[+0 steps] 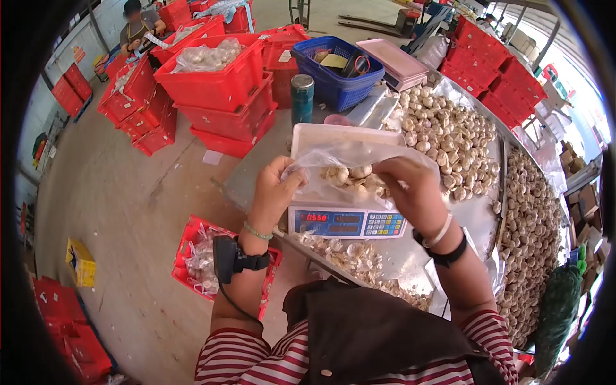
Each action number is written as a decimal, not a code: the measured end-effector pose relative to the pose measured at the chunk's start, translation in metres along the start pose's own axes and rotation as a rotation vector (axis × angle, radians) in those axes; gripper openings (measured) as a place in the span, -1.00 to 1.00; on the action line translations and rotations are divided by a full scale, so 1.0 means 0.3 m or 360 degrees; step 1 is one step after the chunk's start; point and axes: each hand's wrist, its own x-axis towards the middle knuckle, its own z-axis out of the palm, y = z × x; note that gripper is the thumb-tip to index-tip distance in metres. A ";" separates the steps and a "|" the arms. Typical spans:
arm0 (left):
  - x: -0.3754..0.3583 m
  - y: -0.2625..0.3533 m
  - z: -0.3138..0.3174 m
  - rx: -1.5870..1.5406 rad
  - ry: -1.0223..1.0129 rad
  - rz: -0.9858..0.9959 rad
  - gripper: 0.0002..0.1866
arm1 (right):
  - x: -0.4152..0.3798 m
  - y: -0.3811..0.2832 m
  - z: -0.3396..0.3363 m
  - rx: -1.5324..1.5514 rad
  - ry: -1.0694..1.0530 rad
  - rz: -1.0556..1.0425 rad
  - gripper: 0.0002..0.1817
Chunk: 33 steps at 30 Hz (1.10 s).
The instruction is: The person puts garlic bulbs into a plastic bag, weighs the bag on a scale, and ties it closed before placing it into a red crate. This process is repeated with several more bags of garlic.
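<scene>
A clear plastic bag (307, 164) with several garlic bulbs (346, 174) in it lies over the white pan of a digital scale (350, 228). The scale's red display reads about 0.558. My left hand (276, 186) pinches the bag's left edge between thumb and fingers. At the opposite edge, my right hand (414, 192) has its fingers curled and gripping the plastic. Both hands hover just above the scale, spreading the bag between them. Part of the bag's right side is hidden behind the right hand.
Loose garlic heads (443, 138) cover the metal table at right, with a larger heap (526, 237) beyond a divider. Skins (359, 262) lie in front of the scale. A blue basket (340, 77) and teal flask (302, 99) stand behind. Red crates (218, 83) are stacked left; one (192, 256) holds bags.
</scene>
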 end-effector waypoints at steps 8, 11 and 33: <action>-0.057 0.002 0.002 -0.0311 -0.0004 0.0054 -0.86 | -0.069 0.308 0.254 -0.0704 -0.0397 0.0438 -0.67; -0.052 -0.020 -0.008 -0.0307 -0.0020 0.0092 -0.86 | -0.082 0.359 0.231 -0.0412 -0.0158 0.0298 -0.75; -0.012 -0.012 0.070 -0.0372 -0.0036 0.0054 -0.86 | -0.078 0.017 -0.139 -0.0704 -0.0730 -0.0271 -0.13</action>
